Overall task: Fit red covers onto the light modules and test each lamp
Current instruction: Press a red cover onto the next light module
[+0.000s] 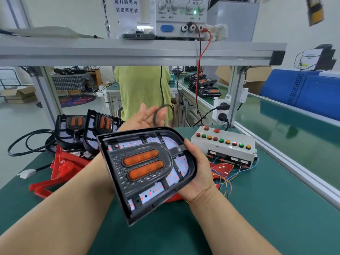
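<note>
On the shelf [128, 52] above the desk [257, 208] a dark phone [138, 36] lies below a paper sign [126, 8], a person in a green shirt [143, 89] stands beyond, and blue crates [303, 89] sit at right.

Paper sign [126, 8], just left of the power supply [181, 17]: two lines of black print, "尾灯后壳与" over "装饰框组装".
Power supply, left half of its face: "CURRENT" and "电流" on top; "COARSE", "C.C." and "FINE" lower down.
Power supply, right half of its face: "VOLTAGE" and "电压" on top; "OUTPUT", "COARSE" and "FINE" lower down.
Above the blue switch [166, 28] on the power supply: "ON", "OFF".
Above the terminals [192, 27] on the power supply: "−", "GND", "+".
Button box [223, 146], well below the power supply: white strip labels, too small to read.
</note>
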A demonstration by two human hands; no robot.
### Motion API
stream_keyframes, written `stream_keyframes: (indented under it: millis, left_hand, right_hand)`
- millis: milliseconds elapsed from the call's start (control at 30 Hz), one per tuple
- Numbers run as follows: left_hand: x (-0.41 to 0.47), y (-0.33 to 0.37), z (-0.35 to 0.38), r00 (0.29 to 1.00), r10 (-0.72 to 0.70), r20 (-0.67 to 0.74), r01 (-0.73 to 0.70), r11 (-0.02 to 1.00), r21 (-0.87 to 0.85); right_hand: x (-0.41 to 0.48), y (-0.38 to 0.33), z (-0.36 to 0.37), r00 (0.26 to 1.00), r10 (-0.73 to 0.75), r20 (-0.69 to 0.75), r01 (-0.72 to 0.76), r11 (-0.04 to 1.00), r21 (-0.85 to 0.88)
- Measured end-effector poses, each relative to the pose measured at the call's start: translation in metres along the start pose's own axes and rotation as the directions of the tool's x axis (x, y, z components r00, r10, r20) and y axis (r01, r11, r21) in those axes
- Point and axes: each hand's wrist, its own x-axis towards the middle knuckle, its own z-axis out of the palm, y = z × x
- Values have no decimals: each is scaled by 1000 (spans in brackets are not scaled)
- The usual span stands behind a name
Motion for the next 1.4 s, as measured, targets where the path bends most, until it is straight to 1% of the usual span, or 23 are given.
stream_keyframes:
  millis: [33, 67, 133, 200, 300, 367, 433, 500, 533, 600, 700, 767, 833, 900, 967, 1100, 1200, 1267, 1400]
  left_hand:
    - [-1, 8, -4, 998, 37, -59, -39, 999, -36]
    - [-2, 16, -4, 995, 44, -92, -50, 996, -68]
    - [-8, 32, -4, 993, 34, -114, -44, 996, -80]
    - [-15, 46, -7, 981, 93, -172, -101, 994, -41]
    - [-20, 67, -14, 939, 205, -274, -205, 978, 29]
    - [-24, 80, -17, 907, 267, -327, -278, 961, 13]
    - [-25, 93, -28, 862, 325, -390, -361, 933, -20]
    - [-30, 104, -43, 833, 352, -428, -395, 919, -14]
    - [-32, 107, -51, 822, 343, -454, -385, 923, -1]
    - [-39, 111, -67, 807, 288, -516, -312, 949, 41]
    - [-49, 103, -87, 789, 197, -582, -122, 979, 165]
    - [-55, 93, -95, 760, 177, -625, -5, 964, 267]
    - [-61, 83, -98, 734, 203, -648, 49, 936, 349]
    - [-66, 74, -96, 737, 278, -616, 52, 886, 461]
    - [-72, 65, -89, 774, 333, -538, 32, 828, 559]
    - [-83, 50, -72, 826, 379, -416, 9, 731, 682]
    - [-88, 38, -55, 829, 402, -390, 12, 684, 730]
    - [-94, 33, -43, 851, 369, -375, 19, 691, 723]
    - [-106, 27, -25, 929, 226, -293, 52, 705, 707]
  right_hand:
    - [1, 1, -5, 1000, -14, -17, 14, 1000, 17]
    - [2, 0, -6, 999, -26, -23, 27, 999, 37]
    - [3, 0, -10, 999, -39, -22, 40, 998, 54]
    - [4, -2, -12, 999, -48, -25, 50, 997, 52]
    - [5, -4, -10, 997, -74, -34, 74, 997, 9]
    - [5, -6, -11, 995, -84, -58, 83, 997, -3]
    - [5, -11, -16, 991, -113, -75, 116, 993, 33]
    - [5, -16, -19, 982, -163, -98, 172, 982, 83]
    - [5, -19, -21, 974, -185, -127, 199, 974, 106]
    - [5, -24, -23, 956, -223, -192, 253, 956, 151]
    - [6, -28, -25, 932, -245, -266, 300, 934, 193]
    - [7, -26, -24, 931, -241, -275, 300, 934, 197]
    - [8, -22, -23, 932, -231, -280, 288, 940, 184]
    - [9, -19, -22, 935, -224, -276, 275, 948, 162]
    - [9, -17, -20, 938, -219, -269, 264, 954, 142]
    - [8, -18, -18, 943, -219, -250, 248, 964, 92]
    - [7, -19, -14, 952, -199, -233, 209, 978, 21]
    - [6, -18, -12, 961, -175, -216, 172, 985, -32]
    - [3, -13, -8, 981, -103, -164, 89, 992, -92]
